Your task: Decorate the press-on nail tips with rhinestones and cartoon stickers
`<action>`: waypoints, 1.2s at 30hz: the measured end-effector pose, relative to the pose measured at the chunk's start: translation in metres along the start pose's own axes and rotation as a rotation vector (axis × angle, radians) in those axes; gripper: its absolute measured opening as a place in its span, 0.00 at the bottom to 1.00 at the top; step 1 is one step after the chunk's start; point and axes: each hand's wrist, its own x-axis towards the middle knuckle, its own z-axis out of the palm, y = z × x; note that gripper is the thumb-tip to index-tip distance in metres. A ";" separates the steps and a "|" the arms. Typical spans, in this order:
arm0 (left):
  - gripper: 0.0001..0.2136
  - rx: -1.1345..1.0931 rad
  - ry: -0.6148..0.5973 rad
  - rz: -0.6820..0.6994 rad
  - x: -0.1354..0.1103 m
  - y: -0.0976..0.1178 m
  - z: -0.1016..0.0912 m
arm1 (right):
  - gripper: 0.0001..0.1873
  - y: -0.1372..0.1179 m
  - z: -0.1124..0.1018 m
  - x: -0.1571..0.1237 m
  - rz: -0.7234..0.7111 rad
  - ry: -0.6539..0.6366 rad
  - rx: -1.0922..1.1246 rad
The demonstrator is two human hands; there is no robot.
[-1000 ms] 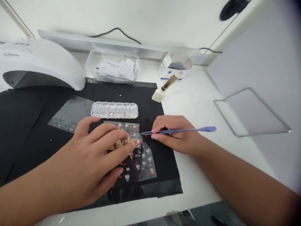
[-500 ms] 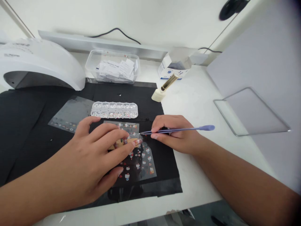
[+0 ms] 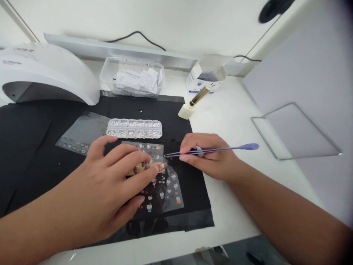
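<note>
Stretching across left and centre, a black mat (image 3: 30,154) is lying flat. Left of centre, the left hand (image 3: 118,173) is resting with fingers spread. Right of centre, the right hand (image 3: 208,154) is closing in a pinch. Clear sticker sheets (image 3: 173,187) are lying mid-frame. Purple tweezers (image 3: 231,148), gripped in that pinch, are pointing left. Mid-frame, by the left fingertips, a tan strip (image 3: 141,168) is bearing decorated nail tips (image 3: 161,167).

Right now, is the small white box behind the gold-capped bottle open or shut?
Open: the white box has its flap raised, and something grey shows inside.
</note>
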 end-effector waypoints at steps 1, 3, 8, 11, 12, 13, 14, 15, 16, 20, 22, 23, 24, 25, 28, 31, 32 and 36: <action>0.20 -0.003 -0.001 -0.004 0.000 0.000 0.000 | 0.03 0.000 0.000 0.000 0.008 0.014 0.024; 0.20 -0.003 -0.001 -0.007 -0.001 0.000 -0.001 | 0.03 -0.001 0.001 -0.001 0.026 0.046 0.091; 0.20 -0.008 -0.006 -0.007 -0.001 0.001 0.000 | 0.05 -0.002 0.001 -0.003 0.052 0.075 0.285; 0.20 -0.004 0.000 -0.010 0.000 0.000 0.000 | 0.06 -0.002 0.001 -0.004 0.054 0.060 0.359; 0.20 -0.002 0.001 -0.011 0.000 0.000 0.000 | 0.06 -0.001 0.001 -0.004 0.055 0.053 0.373; 0.20 0.000 0.001 -0.008 0.000 0.000 0.000 | 0.06 -0.001 0.001 -0.005 0.057 0.046 0.384; 0.20 0.002 0.003 -0.005 0.000 0.000 0.000 | 0.06 -0.001 0.001 -0.005 0.057 0.038 0.392; 0.20 0.002 0.004 -0.004 0.000 0.000 0.000 | 0.06 0.000 0.001 -0.005 0.058 0.032 0.397; 0.20 0.002 0.004 -0.003 0.000 0.000 0.000 | 0.06 0.000 0.001 -0.005 0.059 0.026 0.398; 0.19 0.004 -0.001 -0.007 0.000 0.000 0.000 | 0.06 0.000 0.001 -0.005 0.060 0.016 0.392; 0.19 0.004 -0.006 -0.008 0.000 0.000 0.001 | 0.06 -0.001 0.002 -0.004 0.056 0.021 0.387; 0.19 0.004 -0.009 -0.010 0.001 0.000 0.001 | 0.06 -0.001 0.002 -0.004 0.056 0.024 0.385; 0.19 0.004 -0.012 -0.012 0.001 0.000 0.001 | 0.05 -0.001 0.002 -0.004 0.054 0.026 0.382; 0.19 0.005 -0.014 -0.013 0.001 0.000 0.000 | 0.05 -0.002 0.002 -0.004 0.056 0.028 0.380; 0.19 0.011 -0.016 -0.010 0.001 0.000 0.000 | 0.05 -0.002 0.002 -0.004 0.057 0.034 0.376; 0.19 0.010 -0.014 -0.005 0.000 0.000 -0.001 | 0.05 -0.002 0.002 -0.004 0.054 0.039 0.377; 0.19 0.006 -0.013 -0.007 0.000 0.000 -0.001 | 0.05 -0.001 0.002 -0.004 0.052 0.039 0.379; 0.20 0.000 -0.012 -0.012 0.000 0.000 0.000 | 0.05 -0.001 0.002 -0.004 0.050 0.040 0.379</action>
